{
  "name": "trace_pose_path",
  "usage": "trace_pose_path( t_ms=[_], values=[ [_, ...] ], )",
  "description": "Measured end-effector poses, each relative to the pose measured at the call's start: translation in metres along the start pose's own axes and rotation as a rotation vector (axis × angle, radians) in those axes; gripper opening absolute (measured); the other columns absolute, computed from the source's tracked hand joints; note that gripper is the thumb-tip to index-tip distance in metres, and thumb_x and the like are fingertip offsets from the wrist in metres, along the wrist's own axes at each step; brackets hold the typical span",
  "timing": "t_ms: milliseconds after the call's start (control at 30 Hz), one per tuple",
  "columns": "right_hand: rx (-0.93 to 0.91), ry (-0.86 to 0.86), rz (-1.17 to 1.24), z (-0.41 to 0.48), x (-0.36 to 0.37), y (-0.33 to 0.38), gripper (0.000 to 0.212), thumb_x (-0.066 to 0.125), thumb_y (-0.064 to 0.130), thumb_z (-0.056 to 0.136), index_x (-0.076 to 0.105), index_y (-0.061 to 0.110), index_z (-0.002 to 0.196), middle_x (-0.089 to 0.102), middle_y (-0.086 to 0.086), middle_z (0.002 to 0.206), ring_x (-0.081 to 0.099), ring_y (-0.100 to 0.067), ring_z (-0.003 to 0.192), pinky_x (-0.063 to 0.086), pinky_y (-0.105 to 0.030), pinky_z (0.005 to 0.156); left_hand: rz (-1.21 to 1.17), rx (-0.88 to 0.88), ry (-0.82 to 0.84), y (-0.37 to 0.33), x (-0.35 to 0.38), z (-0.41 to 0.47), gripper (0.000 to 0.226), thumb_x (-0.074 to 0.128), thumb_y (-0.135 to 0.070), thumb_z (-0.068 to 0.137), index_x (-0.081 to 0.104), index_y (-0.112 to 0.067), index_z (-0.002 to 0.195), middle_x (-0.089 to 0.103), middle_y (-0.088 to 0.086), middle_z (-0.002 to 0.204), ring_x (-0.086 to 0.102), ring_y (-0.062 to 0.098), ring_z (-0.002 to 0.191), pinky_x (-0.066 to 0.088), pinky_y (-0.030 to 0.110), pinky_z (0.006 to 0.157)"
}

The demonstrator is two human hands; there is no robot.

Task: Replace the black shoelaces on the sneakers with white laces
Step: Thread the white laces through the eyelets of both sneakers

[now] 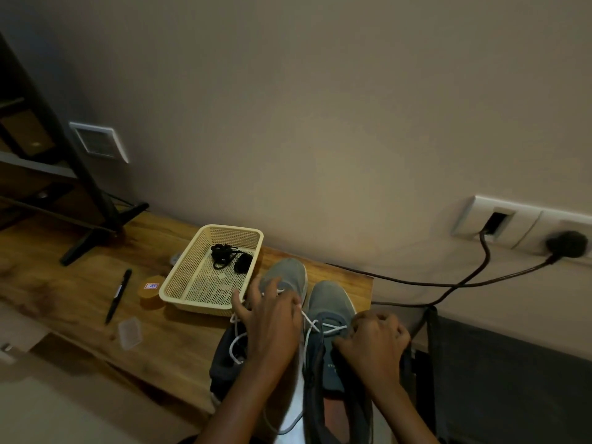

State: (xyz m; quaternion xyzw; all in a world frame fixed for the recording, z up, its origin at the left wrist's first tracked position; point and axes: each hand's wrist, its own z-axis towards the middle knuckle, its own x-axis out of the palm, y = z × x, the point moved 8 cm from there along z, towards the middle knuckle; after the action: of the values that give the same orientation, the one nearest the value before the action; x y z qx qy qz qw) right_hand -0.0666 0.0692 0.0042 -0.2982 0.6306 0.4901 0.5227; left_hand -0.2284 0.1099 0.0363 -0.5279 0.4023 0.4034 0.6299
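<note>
Desk (80,283): sneaker (330,299) gripped under right hand (374,344).

counted two sneakers (285,274) (330,299), two hands (272,325) (374,344); one basket (192,307) at 10 o'clock held two black lace bundles (221,254) (242,262); one pen (118,296) at 9 o'clock.

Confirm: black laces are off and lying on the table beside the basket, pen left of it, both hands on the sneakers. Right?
One error. The head view shows the black laces inside the basket, not beside it. The rest holds: the pen lies left of it, and the left hand and right hand are on the sneakers.
</note>
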Motion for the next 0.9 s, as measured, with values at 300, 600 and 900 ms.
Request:
trace_pose_path(
  t_ms=[300,600,900],
  values=[
    [0.025,0.013,0.009,-0.001,0.001,-0.001,0.029,0.057,0.043,0.081,0.063,0.022,0.101,0.056,0.008,0.117,0.035,-0.019,0.120,0.023,-0.036,0.100,0.072,0.096,0.137,-0.009,0.018,-0.004,0.017,0.053,-0.042,0.090,0.067,-0.035,0.096,0.026,-0.018,0.149,-0.001,0.016,0.143,-0.019,0.050,0.102],
    [0.107,-0.017,0.205,-0.004,0.013,-0.007,0.028,0.062,0.037,0.078,0.059,0.013,0.092,0.059,-0.003,0.100,0.052,-0.022,0.101,0.045,-0.035,0.083,0.134,0.115,0.139,-0.011,0.016,-0.007,0.021,0.048,-0.037,0.090,0.067,-0.031,0.095,0.038,-0.018,0.134,0.016,0.016,0.137,-0.018,0.051,0.103],
    [0.156,-0.056,0.331,-0.003,0.018,-0.011,0.030,0.061,0.038,0.080,0.053,0.009,0.087,0.059,-0.006,0.089,0.058,-0.025,0.086,0.045,-0.033,0.065,0.066,0.204,0.197,-0.024,0.021,-0.012,0.012,0.052,-0.032,0.087,0.063,-0.027,0.088,0.063,-0.013,0.094,0.045,0.006,0.116,-0.019,0.043,0.103]
  ],
)
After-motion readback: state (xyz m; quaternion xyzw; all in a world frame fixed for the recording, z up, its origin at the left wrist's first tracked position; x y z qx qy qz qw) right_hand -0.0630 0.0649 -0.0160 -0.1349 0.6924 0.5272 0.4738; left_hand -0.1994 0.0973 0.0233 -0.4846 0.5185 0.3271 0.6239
